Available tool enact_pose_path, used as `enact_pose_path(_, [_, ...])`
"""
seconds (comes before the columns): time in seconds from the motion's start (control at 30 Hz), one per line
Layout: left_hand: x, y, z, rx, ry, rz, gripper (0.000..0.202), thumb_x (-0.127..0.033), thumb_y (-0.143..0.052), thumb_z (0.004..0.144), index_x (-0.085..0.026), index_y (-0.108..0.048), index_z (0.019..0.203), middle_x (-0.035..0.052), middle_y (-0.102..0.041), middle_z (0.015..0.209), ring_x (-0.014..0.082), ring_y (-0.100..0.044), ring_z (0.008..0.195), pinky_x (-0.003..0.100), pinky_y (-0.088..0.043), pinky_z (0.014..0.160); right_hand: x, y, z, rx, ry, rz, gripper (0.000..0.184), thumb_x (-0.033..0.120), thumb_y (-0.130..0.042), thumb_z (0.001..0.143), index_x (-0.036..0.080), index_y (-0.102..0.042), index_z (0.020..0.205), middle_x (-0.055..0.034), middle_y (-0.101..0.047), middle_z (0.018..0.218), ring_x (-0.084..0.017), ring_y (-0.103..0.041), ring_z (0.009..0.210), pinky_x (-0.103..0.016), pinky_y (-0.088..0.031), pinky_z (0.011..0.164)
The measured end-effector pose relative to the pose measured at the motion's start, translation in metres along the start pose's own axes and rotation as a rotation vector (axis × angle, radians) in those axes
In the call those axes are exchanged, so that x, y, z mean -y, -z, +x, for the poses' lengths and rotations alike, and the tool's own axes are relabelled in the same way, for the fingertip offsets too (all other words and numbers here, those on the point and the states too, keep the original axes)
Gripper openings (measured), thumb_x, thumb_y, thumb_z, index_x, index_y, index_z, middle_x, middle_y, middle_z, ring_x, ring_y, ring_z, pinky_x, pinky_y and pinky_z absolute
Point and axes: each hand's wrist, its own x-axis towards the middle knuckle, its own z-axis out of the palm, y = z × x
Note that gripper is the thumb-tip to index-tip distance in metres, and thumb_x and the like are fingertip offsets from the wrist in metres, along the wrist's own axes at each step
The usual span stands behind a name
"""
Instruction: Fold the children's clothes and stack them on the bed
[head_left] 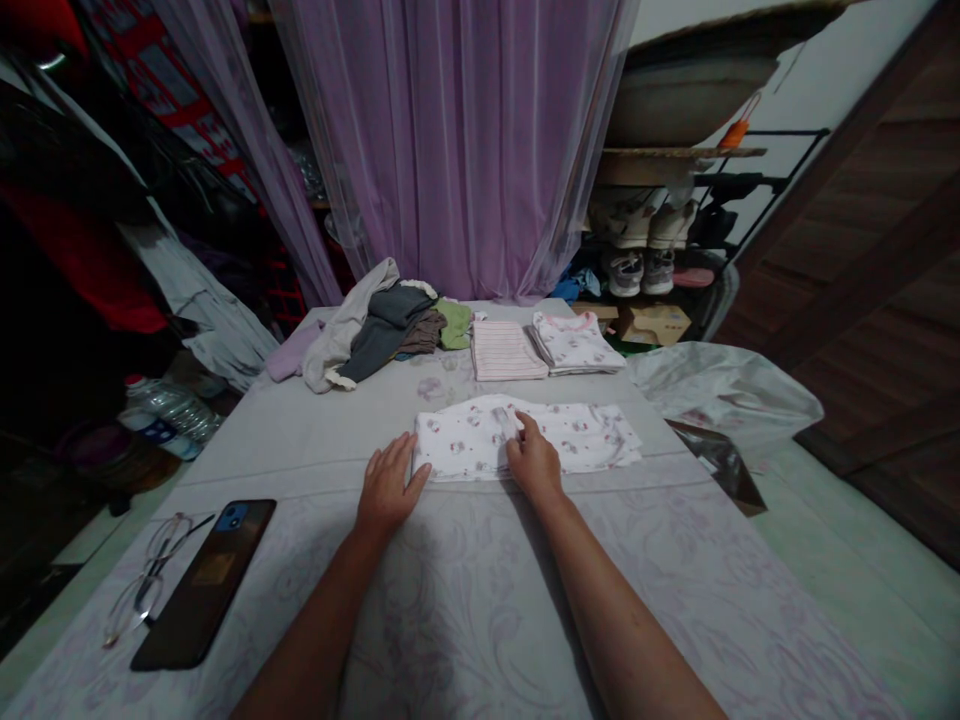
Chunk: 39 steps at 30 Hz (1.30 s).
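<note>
A white garment (pixel 465 440) with a small grey and red print lies folded into a long strip across the bed or table cover; it looks like small trousers. My left hand (pixel 388 484) is open at the strip's left end, fingers spread, with the fingertips and thumb touching its edge. Over the middle of the strip, my right hand (pixel 536 462) presses on the cloth with the index finger stretched out and the thumb apart from it. Its other fingers are curled and partly hidden. Behind the strip are a folded pink-striped cloth (pixel 508 352) and a folded printed top (pixel 577 343).
Unfolded clothes (pixel 390 325) are heaped at the back left. A phone (pixel 206 585) and eyeglasses (pixel 150 575) lie at the front left. Purple curtains (pixel 465 150) hang behind. Shoes (pixel 637 272) stand on a rack at right, near a clear plastic bag (pixel 727 390).
</note>
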Motion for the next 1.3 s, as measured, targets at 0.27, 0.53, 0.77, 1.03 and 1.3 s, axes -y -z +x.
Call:
enact_pose_path(0.27, [-0.003, -0.002, -0.003, 0.045, -0.063, 0.063, 0.053, -0.043, -0.044, 0.092, -0.018, -0.052, 0.138, 0.0108, -0.058, 0.138, 0.0286, -0.047, 0.133, 0.051, -0.03, 0.114, -0.021, 0.01, 0.005, -0.038, -0.056, -0.04, 0.053, 0.021, -0.044, 0.087, 0.021, -0.046, 0.141, -0.0075, -0.071, 0.103, -0.02, -0.067, 0.088, -0.029, -0.045, 0.074])
enact_pose_path(0.53, [-0.001, -0.004, -0.004, 0.039, -0.104, 0.053, 0.06, -0.048, -0.049, 0.089, -0.018, -0.047, 0.141, 0.0123, -0.056, 0.14, 0.0286, -0.048, 0.132, 0.05, -0.03, 0.114, -0.021, 0.011, 0.004, -0.014, -0.016, -0.023, 0.054, 0.037, -0.051, 0.089, 0.023, -0.046, 0.141, -0.0093, -0.071, 0.104, -0.024, -0.067, 0.092, -0.033, -0.046, 0.079])
enact_pose_path(0.77, [0.001, -0.007, -0.002, 0.016, -0.101, -0.026, 0.069, -0.049, -0.055, 0.085, -0.018, -0.04, 0.145, 0.0148, -0.05, 0.145, 0.0292, -0.046, 0.134, 0.051, -0.03, 0.114, 0.006, 0.009, 0.025, -0.087, 0.047, 0.486, 0.052, 0.03, -0.058, 0.078, 0.022, -0.057, 0.129, -0.0025, -0.068, 0.088, -0.018, -0.063, 0.076, -0.031, -0.05, 0.074])
enact_pose_path(1.03, [0.008, -0.008, -0.003, -0.201, 0.062, -0.289, 0.103, -0.043, -0.067, 0.077, -0.017, -0.006, 0.154, 0.02, -0.03, 0.156, 0.0323, -0.034, 0.141, 0.049, -0.038, 0.111, 0.147, -0.003, 0.018, 0.293, 0.291, 1.196, 0.056, 0.026, -0.061, 0.076, 0.021, -0.049, 0.13, 0.008, -0.056, 0.067, -0.009, -0.05, 0.053, -0.019, -0.041, 0.051])
enact_pose_path(1.3, [0.016, -0.013, -0.001, -0.219, 0.09, -0.307, 0.073, -0.019, -0.042, 0.089, -0.016, -0.011, 0.155, 0.0172, -0.038, 0.153, 0.0259, -0.037, 0.141, 0.046, -0.034, 0.114, 0.098, -0.013, 0.024, 0.078, 0.143, 0.747, 0.054, 0.027, -0.058, 0.078, 0.022, -0.051, 0.131, 0.0048, -0.06, 0.074, -0.013, -0.055, 0.063, -0.024, -0.046, 0.061])
